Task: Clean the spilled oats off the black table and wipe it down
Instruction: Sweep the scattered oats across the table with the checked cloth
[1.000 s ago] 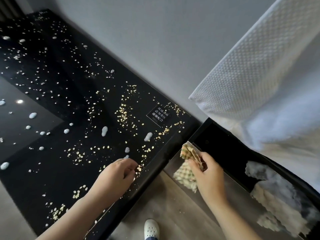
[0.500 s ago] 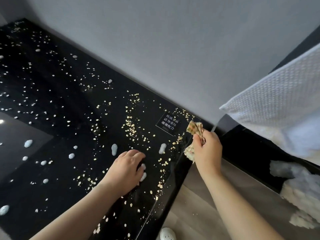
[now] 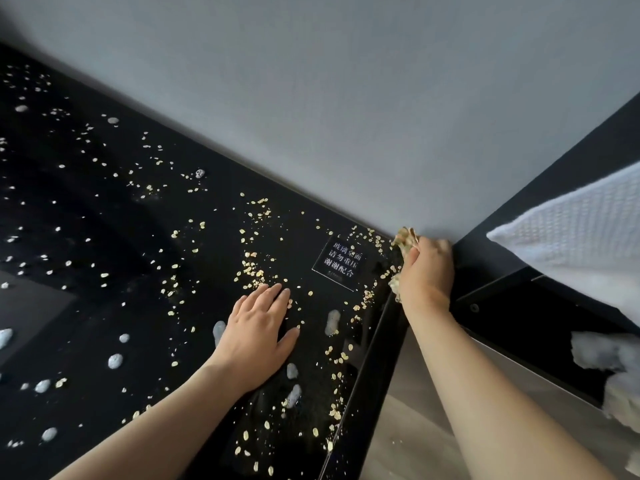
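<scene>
Right hand (image 3: 427, 268) clamps cloth (image 3: 403, 239) at tabletop (image 3: 104, 323) corner; oats (image 3: 254, 268) spread toward 8 o'clock. Left hand (image 3: 258, 332) flat, fingers straight.

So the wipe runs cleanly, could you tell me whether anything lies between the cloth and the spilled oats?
Nothing blocks the nearest oats beside the cloth in the right hand. Farther along the table, a small sign and the flat left hand lie in a sweep's path.

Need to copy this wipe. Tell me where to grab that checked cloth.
Grip the cloth round its bunched middle, as the right hand does, coming from the right end of the black table. It is crumpled; loose ends stick out above and below the fist to sweep oats.
</scene>
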Motion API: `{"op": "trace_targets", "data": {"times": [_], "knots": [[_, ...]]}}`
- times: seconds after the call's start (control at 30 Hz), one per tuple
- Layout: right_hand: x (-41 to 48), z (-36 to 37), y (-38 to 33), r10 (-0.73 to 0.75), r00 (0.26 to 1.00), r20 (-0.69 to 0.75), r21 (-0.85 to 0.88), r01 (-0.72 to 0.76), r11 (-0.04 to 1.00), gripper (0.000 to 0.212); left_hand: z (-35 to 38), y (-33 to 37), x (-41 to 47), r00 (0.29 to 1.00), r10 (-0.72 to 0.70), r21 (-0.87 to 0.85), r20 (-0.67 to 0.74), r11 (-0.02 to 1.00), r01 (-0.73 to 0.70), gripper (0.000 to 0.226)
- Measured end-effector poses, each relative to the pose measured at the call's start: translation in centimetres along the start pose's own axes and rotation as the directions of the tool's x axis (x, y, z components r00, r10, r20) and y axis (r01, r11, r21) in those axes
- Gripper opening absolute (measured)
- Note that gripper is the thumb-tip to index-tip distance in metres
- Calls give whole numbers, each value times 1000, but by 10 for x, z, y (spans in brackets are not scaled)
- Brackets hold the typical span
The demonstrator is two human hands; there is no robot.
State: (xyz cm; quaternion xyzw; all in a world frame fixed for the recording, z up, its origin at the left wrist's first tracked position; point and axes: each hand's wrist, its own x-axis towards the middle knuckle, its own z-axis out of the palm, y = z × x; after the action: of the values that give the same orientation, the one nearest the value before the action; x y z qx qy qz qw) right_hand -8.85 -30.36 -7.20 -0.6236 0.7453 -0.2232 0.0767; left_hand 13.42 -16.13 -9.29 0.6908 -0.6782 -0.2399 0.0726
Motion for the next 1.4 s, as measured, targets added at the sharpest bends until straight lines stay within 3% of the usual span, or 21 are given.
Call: {"op": "trace_targets", "data": {"times": [0.13,0.3,0.5,0.63,0.7,0.87,1.1,1.4], "knots": [[12,21,10,40,998,50,-60,-37,998,23,7,-5,-1,996,24,23,-81,999,-22,80],[6,35,18,9,993,121,-110,5,994,31,14,-6,-1,994,25,85,-104,996,-16,70],[-43,38,21,-194,980,41,103,189,976,15,18,-5,-2,994,28,136,-106,991,-13,65],[-65,30,11,-169,974,151,328,112,938,14,20,-6,-1,994,36,149,-107,989,-20,66],[-62,20,10,-146,984,103,362,100,927,13,19,-6,-1,993,35,148,-115,989,-18,67],[-14,9,7,-83,993,-88,283,105,953,12,20,-7,-1,991,45,151,-124,988,-26,66],[31,41,15,-29,1000,-2,87,29,996,18,24,-8,-1,988,49,149,-146,989,-27,66],[-16,48,25,-205,978,34,217,193,957,16,25,-8,0,987,57,175,-152,984,-30,66]]}}
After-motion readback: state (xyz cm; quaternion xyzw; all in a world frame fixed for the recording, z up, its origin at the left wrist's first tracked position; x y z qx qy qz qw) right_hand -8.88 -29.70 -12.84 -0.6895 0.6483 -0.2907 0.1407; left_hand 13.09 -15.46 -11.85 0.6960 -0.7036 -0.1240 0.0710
